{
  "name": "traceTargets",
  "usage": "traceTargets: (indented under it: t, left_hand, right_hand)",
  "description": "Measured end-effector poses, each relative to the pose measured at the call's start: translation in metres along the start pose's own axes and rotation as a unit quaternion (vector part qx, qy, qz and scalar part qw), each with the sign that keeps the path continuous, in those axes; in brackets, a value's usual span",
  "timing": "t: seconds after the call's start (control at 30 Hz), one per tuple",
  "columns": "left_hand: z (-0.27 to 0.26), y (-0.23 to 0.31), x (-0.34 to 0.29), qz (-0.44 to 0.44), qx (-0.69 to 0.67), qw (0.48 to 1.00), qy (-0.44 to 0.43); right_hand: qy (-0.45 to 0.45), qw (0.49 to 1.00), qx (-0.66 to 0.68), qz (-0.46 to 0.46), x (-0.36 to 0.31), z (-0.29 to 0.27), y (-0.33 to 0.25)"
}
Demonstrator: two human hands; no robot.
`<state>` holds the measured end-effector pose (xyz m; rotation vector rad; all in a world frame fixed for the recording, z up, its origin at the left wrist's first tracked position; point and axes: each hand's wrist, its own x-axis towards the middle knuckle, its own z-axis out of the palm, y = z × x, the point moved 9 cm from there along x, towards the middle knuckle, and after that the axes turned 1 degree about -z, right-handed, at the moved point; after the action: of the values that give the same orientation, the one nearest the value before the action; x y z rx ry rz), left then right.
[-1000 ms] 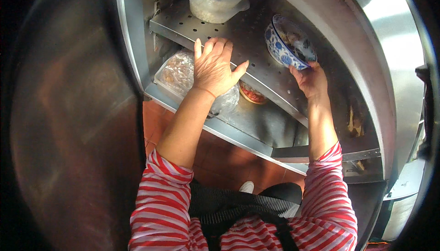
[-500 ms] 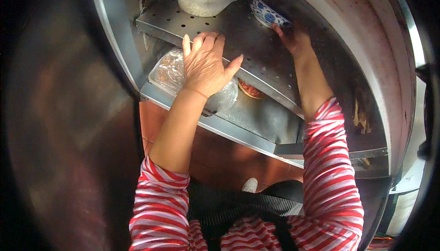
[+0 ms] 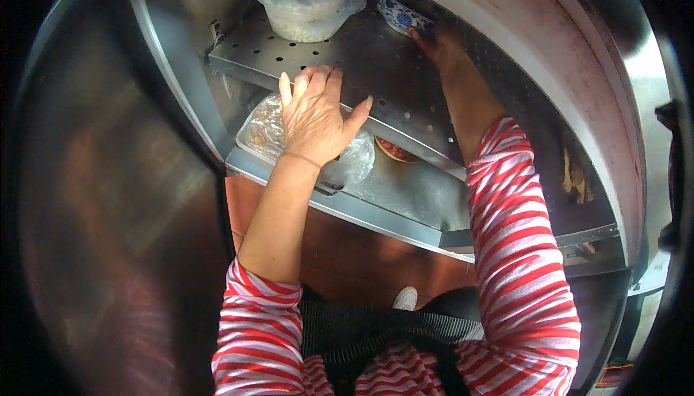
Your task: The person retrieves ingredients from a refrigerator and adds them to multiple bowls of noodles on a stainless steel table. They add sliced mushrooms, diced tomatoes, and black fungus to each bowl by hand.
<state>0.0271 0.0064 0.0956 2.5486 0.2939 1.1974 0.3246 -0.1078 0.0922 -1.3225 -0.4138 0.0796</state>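
Note:
A blue-and-white patterned bowl (image 3: 402, 17) is at the back of a perforated metal shelf (image 3: 376, 70). My right hand (image 3: 439, 43) grips its near right side, with the thumb showing on the outside and the other fingers in shadow. My left hand (image 3: 313, 114) lies with spread fingers on the shelf's front edge, holding nothing. To its upper left stands a clear plastic tub (image 3: 307, 13) of pale, grainy food, draped in plastic film.
Below the shelf, a film-wrapped tray of food (image 3: 262, 132) and a bowl of reddish pieces (image 3: 392, 151) sit on the lower level. A dark door (image 3: 123, 201) is at the left. Red floor tiles (image 3: 376, 251) lie below.
My right hand and the bowl have shifted slightly left and farther back in view. My left hand stays on the shelf edge, while the whole view has moved a little.

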Motion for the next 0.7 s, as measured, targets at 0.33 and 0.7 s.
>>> traceTargets:
  t: [0.33, 0.7]
  left_hand:
    - [0.005, -0.005, -0.01, 0.0, 0.008, 1.0, -0.001]
    - [0.002, -0.006, -0.015, 0.0, 0.023, 1.0, 0.0]
  right_hand:
    - [0.034, 0.979, -0.073, 0.189, -0.031, -0.026, 0.017]
    - [-0.228, 0.817, -0.522, -0.095, -0.257, -0.001, -0.12]
